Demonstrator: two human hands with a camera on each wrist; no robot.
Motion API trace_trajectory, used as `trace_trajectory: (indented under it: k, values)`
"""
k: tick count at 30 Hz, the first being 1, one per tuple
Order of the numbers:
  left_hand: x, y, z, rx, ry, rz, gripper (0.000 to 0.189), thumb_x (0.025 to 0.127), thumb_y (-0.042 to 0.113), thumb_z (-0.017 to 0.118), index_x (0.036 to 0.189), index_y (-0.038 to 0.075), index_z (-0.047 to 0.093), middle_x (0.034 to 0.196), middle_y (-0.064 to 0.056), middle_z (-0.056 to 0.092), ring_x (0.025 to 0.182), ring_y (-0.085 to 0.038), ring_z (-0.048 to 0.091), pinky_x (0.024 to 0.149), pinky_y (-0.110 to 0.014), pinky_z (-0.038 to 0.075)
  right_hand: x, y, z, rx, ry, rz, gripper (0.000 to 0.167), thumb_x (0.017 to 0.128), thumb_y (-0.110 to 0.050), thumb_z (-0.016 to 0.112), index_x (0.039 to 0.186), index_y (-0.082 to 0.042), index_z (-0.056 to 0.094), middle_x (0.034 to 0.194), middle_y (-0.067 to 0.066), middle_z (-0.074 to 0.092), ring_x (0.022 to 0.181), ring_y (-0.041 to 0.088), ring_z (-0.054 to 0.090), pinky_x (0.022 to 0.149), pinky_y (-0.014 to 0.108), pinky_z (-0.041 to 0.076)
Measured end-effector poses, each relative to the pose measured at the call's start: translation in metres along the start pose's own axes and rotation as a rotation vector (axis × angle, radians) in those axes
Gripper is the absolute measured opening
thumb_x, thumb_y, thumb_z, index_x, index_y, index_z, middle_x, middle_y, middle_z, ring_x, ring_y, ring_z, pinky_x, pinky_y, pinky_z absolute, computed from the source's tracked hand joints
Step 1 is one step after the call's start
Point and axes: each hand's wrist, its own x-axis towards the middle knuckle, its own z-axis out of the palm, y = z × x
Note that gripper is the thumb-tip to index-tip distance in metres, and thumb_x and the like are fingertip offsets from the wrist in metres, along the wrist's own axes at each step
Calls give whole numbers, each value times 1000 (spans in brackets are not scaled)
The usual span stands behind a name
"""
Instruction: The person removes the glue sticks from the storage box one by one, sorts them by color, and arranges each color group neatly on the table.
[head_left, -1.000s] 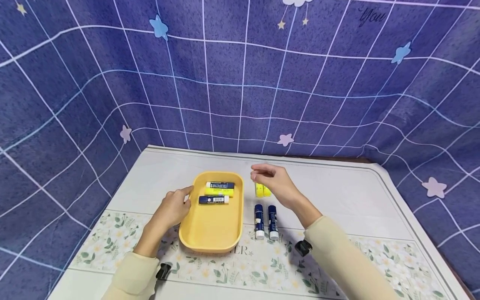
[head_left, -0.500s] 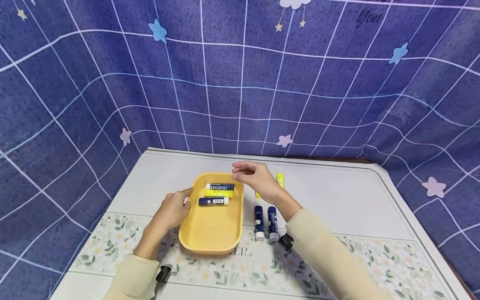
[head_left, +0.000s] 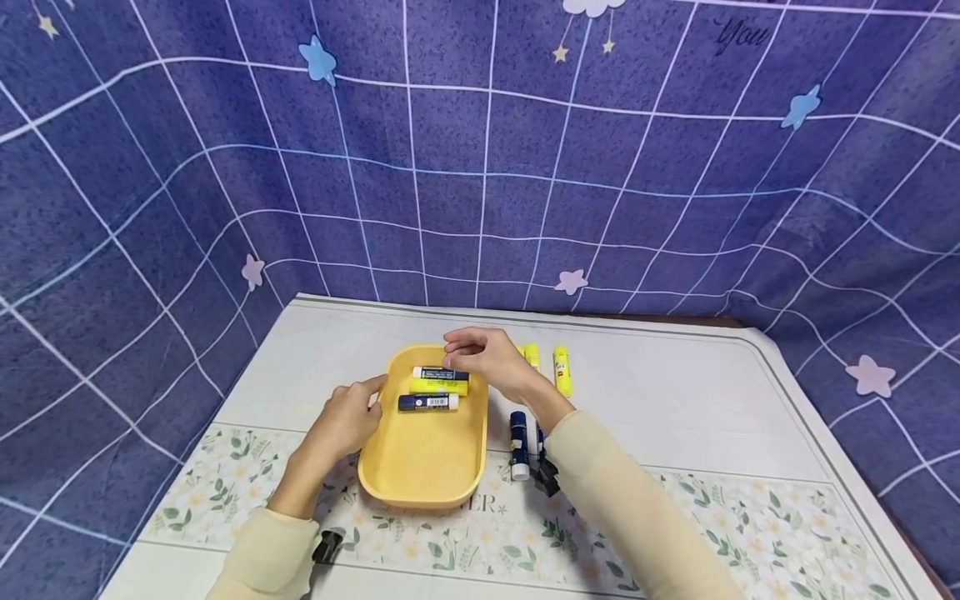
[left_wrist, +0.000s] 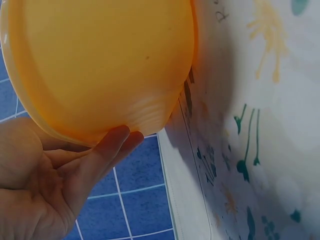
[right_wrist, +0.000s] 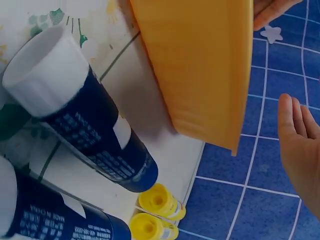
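Observation:
My left hand (head_left: pixel 347 417) grips the left rim of a yellow tray (head_left: pixel 423 467); in the left wrist view its fingers (left_wrist: pixel 112 142) press the tray's outer wall. Inside the tray lie two navy-and-white glue sticks, one far (head_left: pixel 442 373) and one near (head_left: pixel 427 402), with a yellow glue stick (head_left: pixel 438 387) between them. Over the tray's far right corner hovers my right hand (head_left: pixel 487 358), nothing visible in it. Its extended fingers (right_wrist: pixel 287 115) show beyond the tray in the right wrist view.
Right of the tray, a navy glue stick (head_left: pixel 519 446) lies beside another (right_wrist: pixel 65 212), partly hidden by the right wrist in the head view. Several yellow glue sticks (head_left: pixel 562 371) lie farther back on the white table (head_left: pixel 660 383). A purple-blue curtain (head_left: pixel 480 208) hangs behind.
My right hand has moved left from above the yellow glue sticks on the table to over the tray's far right corner. The left hand and tray have stayed in place.

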Motion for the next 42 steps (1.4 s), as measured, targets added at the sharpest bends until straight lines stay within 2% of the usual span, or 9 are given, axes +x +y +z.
trace_trajectory:
  k: [7,15,22,26,30,37,42]
  values:
    - [1,-1,1,-6,-2,-9,52,101,3,53,152,-5,46,141,-31,60,50,-13,53,52,-26,47,9,10,8,-11,-22,19,46,91,1,72,135,7,62,128,29,65,95,8,68,91,25,58]
    - [2,-1,3,-4,-1,-1,52,101,4,53,152,-5,46,136,-31,63,51,-13,55,53,-27,48,13,18,15,-97,-77,27,46,92,-2,72,136,7,62,125,26,68,95,10,65,89,24,58]
    - [1,0,2,-15,-4,6,51,101,3,53,151,-5,46,131,-31,66,50,-12,55,50,-26,47,16,23,22,-231,-123,-1,41,91,-3,74,131,5,66,116,21,71,93,11,64,85,22,55]
    - [1,0,1,-14,-3,10,51,101,3,54,151,-5,47,125,-30,69,49,-13,53,48,-26,45,17,23,27,-292,-150,6,38,90,-1,75,127,3,68,119,24,70,93,12,66,84,23,56]
    - [1,0,0,-5,0,12,51,101,2,55,151,-5,48,119,-29,70,49,-13,51,48,-26,44,16,22,32,-346,-170,11,41,89,0,75,129,6,66,123,27,68,96,15,69,85,25,57]
    - [1,-2,0,8,-3,-1,51,101,3,55,151,-4,48,116,-27,71,48,-13,49,48,-26,43,18,22,38,-468,-167,0,42,86,1,79,125,7,68,119,24,72,98,21,72,82,21,58]
    - [1,-2,0,1,-3,3,51,101,3,55,151,-5,47,116,-27,71,48,-13,49,48,-26,43,20,26,41,-526,-154,-4,40,83,3,81,121,8,70,113,22,74,93,19,72,80,19,57]
